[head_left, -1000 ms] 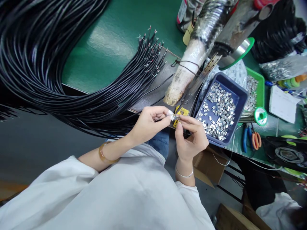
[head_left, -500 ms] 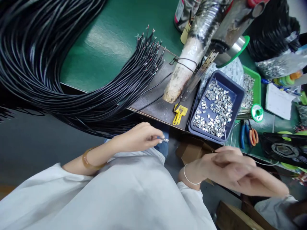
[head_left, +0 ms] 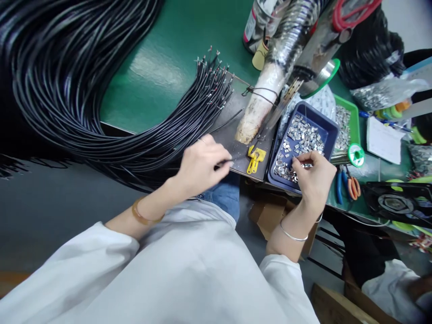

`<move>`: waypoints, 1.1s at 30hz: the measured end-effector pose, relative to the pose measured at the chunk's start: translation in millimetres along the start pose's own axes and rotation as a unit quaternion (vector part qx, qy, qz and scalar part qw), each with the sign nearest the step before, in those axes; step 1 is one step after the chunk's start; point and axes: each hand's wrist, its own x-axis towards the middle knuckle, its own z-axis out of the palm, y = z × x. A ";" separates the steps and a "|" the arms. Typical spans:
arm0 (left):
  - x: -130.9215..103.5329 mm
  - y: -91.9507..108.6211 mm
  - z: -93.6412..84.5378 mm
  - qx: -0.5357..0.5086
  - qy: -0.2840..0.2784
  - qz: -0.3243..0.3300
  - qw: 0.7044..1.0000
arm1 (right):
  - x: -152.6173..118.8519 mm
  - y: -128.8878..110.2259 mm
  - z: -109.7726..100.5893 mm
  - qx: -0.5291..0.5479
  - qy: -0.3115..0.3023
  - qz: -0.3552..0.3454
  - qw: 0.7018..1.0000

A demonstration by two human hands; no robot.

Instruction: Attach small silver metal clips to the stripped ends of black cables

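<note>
Glossy black cables sweep past me in a thick curve; nearby sits a rectangular blue plastic tray. The left hand pinches one slender dark cable. The right hand bunches its fingertips over the tray's shiny, boxy metal pieces; whether it grips one, I can't tell.

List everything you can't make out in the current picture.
All in the head view:
- What the left hand holds, if anything: blurred at the fingertips and hidden by its curled fingers.
- Whether the right hand has picked up a metal piece: too small, and its fingers cover the spot in the tray.
- Where the cables end at upper left: cut off by the picture's edge.
- Any writing on the paper: too small.
</note>
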 end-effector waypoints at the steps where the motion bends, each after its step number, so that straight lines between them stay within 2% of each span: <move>1: -2.7 5.7 1.0 -0.060 -0.059 0.019 0.996 | 0.4 -1.1 -0.2 -0.003 -0.010 -0.004 1.000; 2: -5.5 11.0 2.4 -0.137 -0.137 0.035 0.980 | 0.1 -1.8 -0.2 -0.007 -0.017 -0.009 1.000; 3: -8.2 15.6 4.1 -0.222 -0.222 0.042 0.948 | -0.6 -2.2 0.2 -0.012 -0.019 -0.012 1.000; 4: -10.5 19.1 6.4 -0.308 -0.297 0.037 0.903 | -1.8 -2.3 1.0 -0.017 -0.015 -0.014 1.000; 5: -12.3 21.3 9.3 -0.382 -0.343 0.015 0.858 | -3.2 -2.4 2.0 -0.021 -0.007 -0.016 1.000; 6: -13.5 22.3 12.6 -0.442 -0.353 -0.024 0.824 | -5.1 -2.8 3.2 -0.022 0.007 -0.018 1.000; 7: -14.1 22.2 16.0 -0.487 -0.328 -0.076 0.806 | -7.6 -3.7 4.2 -0.018 0.025 -0.020 0.999; 8: -14.2 21.3 19.2 -0.517 -0.276 -0.135 0.799 | -10.7 -5.5 4.8 -0.005 0.050 -0.022 0.998; 10: -13.2 18.3 23.7 -0.557 -0.141 -0.233 0.784 | -19.6 -13.2 4.8 0.060 0.108 -0.026 0.992; 12: -11.2 15.9 24.5 -0.595 -0.054 -0.280 0.752 | -32.5 -27.0 3.8 0.177 0.149 -0.027 0.973; 14: -8.4 16.2 21.7 -0.623 -0.021 -0.285 0.729 | -47.9 -45.3 4.2 0.296 0.119 -0.035 0.947; 15: -6.7 17.5 19.6 -0.623 -0.014 -0.283 0.729 | -55.7 -55.0 5.6 0.327 0.106 -0.044 0.938; 16: -4.8 19.4 17.4 -0.615 -0.011 -0.280 0.737 | -62.7 -64.3 7.8 0.337 0.117 -0.054 0.932; 19: 1.4 26.4 12.9 -0.558 -0.014 -0.259 0.788 | -76.9 -84.5 18.5 0.308 0.183 -0.098 0.928; 21: 4.5 29.6 12.7 -0.528 -0.022 -0.240 0.815 | -80.0 -89.7 26.0 0.312 0.187 -0.115 0.924; 23: 6.0 30.6 14.2 -0.512 -0.031 -0.227 0.828 | -80.0 -90.2 31.7 0.341 0.151 -0.108 0.921; 29: 2.9 27.8 19.7 -0.487 -0.038 -0.223 0.844 | -78.0 -85.8 38.3 0.406 0.042 -0.083 0.909; 33: 0.2 28.4 22.0 -0.444 -0.005 -0.186 0.877 | -77.9 -84.2 39.8 0.424 0.006 -0.080 0.902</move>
